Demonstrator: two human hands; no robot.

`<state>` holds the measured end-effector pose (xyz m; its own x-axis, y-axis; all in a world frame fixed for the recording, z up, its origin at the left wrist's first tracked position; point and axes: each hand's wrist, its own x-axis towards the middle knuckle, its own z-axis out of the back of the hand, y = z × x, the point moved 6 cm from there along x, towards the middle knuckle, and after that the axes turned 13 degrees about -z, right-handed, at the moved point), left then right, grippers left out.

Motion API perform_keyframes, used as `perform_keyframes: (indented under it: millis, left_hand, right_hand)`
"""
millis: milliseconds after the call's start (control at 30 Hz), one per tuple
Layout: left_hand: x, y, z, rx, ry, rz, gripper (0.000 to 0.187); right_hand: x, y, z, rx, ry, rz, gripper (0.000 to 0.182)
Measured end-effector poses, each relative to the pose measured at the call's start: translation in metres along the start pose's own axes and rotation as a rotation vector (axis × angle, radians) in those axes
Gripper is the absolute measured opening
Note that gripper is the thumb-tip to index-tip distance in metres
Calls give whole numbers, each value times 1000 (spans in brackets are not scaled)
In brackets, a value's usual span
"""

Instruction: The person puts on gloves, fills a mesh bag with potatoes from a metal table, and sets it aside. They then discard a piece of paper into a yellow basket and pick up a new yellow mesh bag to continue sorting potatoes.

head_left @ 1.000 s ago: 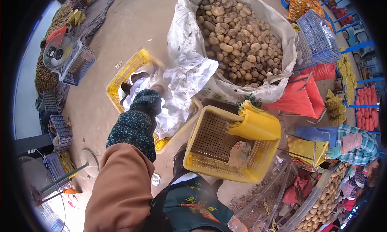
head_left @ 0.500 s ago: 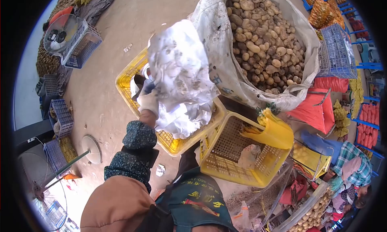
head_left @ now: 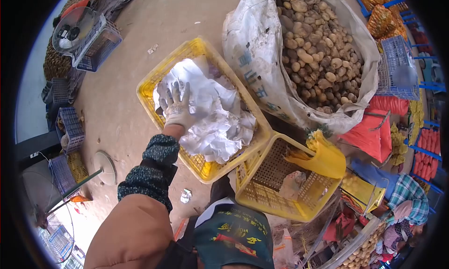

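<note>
Left grip (head_left: 177, 109), gloved, is spread wide with nothing grasped, and is laid palm-down on crumpled white sheeting (head_left: 217, 140), seemingly so that loose folds are pressed low inside the yellow plastic crate (head_left: 191, 50). The right hand cannot be seen.
</note>
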<state>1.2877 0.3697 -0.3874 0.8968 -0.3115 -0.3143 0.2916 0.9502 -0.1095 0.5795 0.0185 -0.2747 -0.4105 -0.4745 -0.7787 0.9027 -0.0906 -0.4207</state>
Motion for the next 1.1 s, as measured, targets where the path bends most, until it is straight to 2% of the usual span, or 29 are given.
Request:
perform_keyframes:
  millis: [33, 67, 100, 167, 233, 300, 333, 367, 400, 433, 467, 500, 567, 633, 700, 733, 767, 800, 833, 867, 900, 933, 967, 1000, 1033, 1067, 1100]
  left_hand:
    - [16, 1, -29, -37, 209, 3, 128]
    - [32, 11, -82, -2, 291, -68, 126]
    - [40, 7, -101, -6, 309, -93, 126]
    - [52, -4, -139, 58, 559, -52, 118]
    - [67, -7, -158, 61, 690, -30, 112]
    - [77, 9, -176, 88, 689, -96, 112]
    - [70, -1, -156, 168, 624, -76, 120]
    - [61, -14, -129, 246, 577, -123, 119]
    - [62, -2, -143, 230, 513, -147, 120]
    - [56, -3, -133, 229, 509, -89, 117]
    - [49, 0, -128, 185, 421, -72, 111]
    - [39, -1, -115, 200, 439, -45, 104]
    - [27, 1, -98, 229, 341, -82, 98]
    - [0, -26, -55, 166, 197, -89, 92]
    - [-23, -62, -29, 124, -20, -281, 88]
    - [-37, -91, -17, 41, -152, -497, 86]
    - [-52, -123, -14, -54, -149, -613, 86]
    - [-88, -183, 12, -186, -137, -728, 89]
    - [-118, -235, 25, -162, -144, -942, 95]
    - [-156, -283, 39, -228, -65, -1085, 99]
    - [-202, -335, 68, -217, 69, -1296, 105]
    - [-240, -367, 64, -190, 0, -1478, 112]
    - [-274, -399, 55, -94, 144, -1555, 123]
    - [-313, -426, 65, -125, 143, -1683, 131]
    - [-343, -450, 61, -181, 264, -1705, 141]
    - [-369, -469, 60, -248, 369, -1711, 144]
    - [-387, -485, 36, -376, 470, -1667, 142]
  right_hand:
    - [1, -11, 7, -5, -10, -18, 33]
    - [1, -25, 11, -6, -21, -53, 33]
    - [0, -42, 14, -13, -29, -81, 34]
    - [2, -73, 26, -30, -59, -120, 34]
    - [13, -105, 36, -54, -102, -111, 34]
    - [23, -129, 45, -57, -156, -84, 34]
    - [4, -104, 52, -96, -266, -46, 34]
    - [-15, -83, 58, 53, -255, 2, 34]
    - [-21, -78, 63, 112, -314, -17, 36]
    - [-19, -77, 69, 165, -376, -33, 38]
    - [-17, -77, 73, 169, -373, -50, 41]
    - [-6, -85, 72, 231, -444, -5, 40]
    - [-17, -69, 87, 218, -541, 87, 29]
    - [-26, -66, 95, 234, -612, 144, 26]
    - [-15, -80, 91, 284, -664, 207, 26]
    - [-8, -81, 88, 226, -728, 286, 26]
    - [-2, -78, 86, 162, -794, 378, 27]
    - [-24, -73, 90, 140, -780, 378, 26]
    - [-59, -58, 98, 117, -776, 426, 26]
    - [-62, -48, 95, -78, -890, 601, 28]
    - [-35, -48, 84, -167, -864, 734, 30]
    - [1, -47, 76, 74, -821, 671, 21]
    - [-15, -37, 80, -30, -867, 881, 19]
    - [-30, -32, 83, 5, -906, 991, 27]
    - [-50, -31, 87, 23, -938, 1048, 38]
    - [-40, -22, 96, 505, -499, 994, 32]
    - [-56, -23, 99, 668, -411, 996, 31]
